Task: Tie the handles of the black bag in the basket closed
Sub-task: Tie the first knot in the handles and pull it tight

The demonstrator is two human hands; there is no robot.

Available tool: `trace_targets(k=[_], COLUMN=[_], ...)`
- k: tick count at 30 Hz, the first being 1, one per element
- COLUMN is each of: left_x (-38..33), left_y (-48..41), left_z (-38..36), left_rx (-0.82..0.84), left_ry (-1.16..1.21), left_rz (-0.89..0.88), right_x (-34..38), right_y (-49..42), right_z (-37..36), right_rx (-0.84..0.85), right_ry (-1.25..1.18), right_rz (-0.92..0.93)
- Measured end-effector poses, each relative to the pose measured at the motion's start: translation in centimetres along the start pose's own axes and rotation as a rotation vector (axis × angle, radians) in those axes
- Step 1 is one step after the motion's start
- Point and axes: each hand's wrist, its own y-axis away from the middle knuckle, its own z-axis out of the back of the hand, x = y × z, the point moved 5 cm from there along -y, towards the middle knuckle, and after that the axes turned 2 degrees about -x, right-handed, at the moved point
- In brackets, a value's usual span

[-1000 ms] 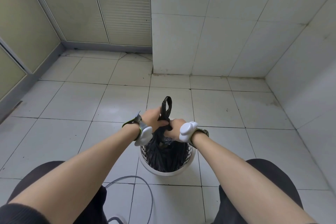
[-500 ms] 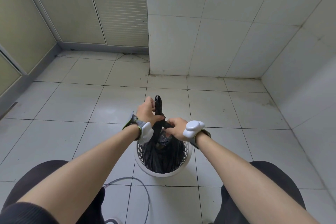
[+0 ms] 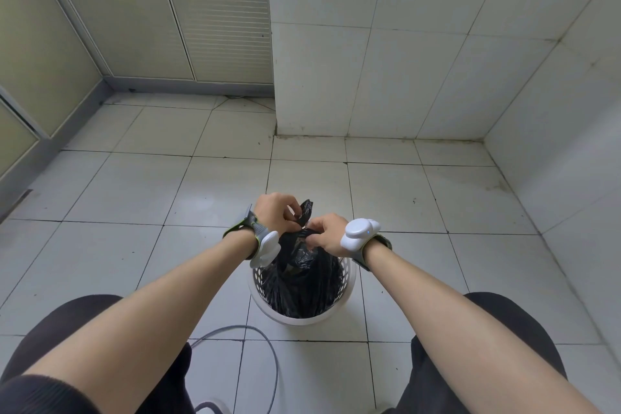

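Note:
A black plastic bag (image 3: 304, 282) fills a small white perforated basket (image 3: 302, 319) on the tiled floor between my knees. Its two handles are gathered above the basket's far rim. My left hand (image 3: 275, 213) pinches one handle (image 3: 306, 208), whose short end sticks up past my fingers. My right hand (image 3: 327, 233) grips the other handle low, just to the right, where the two strands cross. Both hands nearly touch. The crossing point itself is mostly hidden by my fingers. Each wrist wears a white device on a strap.
A grey cable (image 3: 265, 346) loops on the floor just in front of the basket. A white tiled wall corner (image 3: 274, 104) juts out behind. A tiled wall (image 3: 571, 178) closes the right side. Panelled doors (image 3: 134, 27) stand at the back left.
The tall handle loop held up by my left hand has come down and shortened to a small stub. Both hands have stayed above the basket, working closer to the bag's neck.

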Motion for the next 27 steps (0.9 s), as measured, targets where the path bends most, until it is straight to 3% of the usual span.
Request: trace_targets(k=[7, 12, 17, 27], left_x=[0.0, 0.2, 0.1, 0.2], left_y=[0.7, 1.2, 1.8, 2.3], left_z=[-1.2, -1.7, -1.9, -1.7], left_rx=[0.185, 0.208, 0.279, 0.400], left_ry=[-0.121, -0.131, -0.145, 0.047], left_rz=[-0.027, 0.019, -0.074, 0.042], right_x=[-0.2, -0.3, -0.1, 0.9], right_y=[-0.3, -0.5, -0.3, 0.2], right_z=[0.4, 0.7, 1.0, 1.3], right_rx=[-0.050, -0.060, -0.136, -0.132], right_ry=[0.000, 0.009, 0.011, 0.168], right_rz=[-0.003, -0.023, -0.035, 0.021])
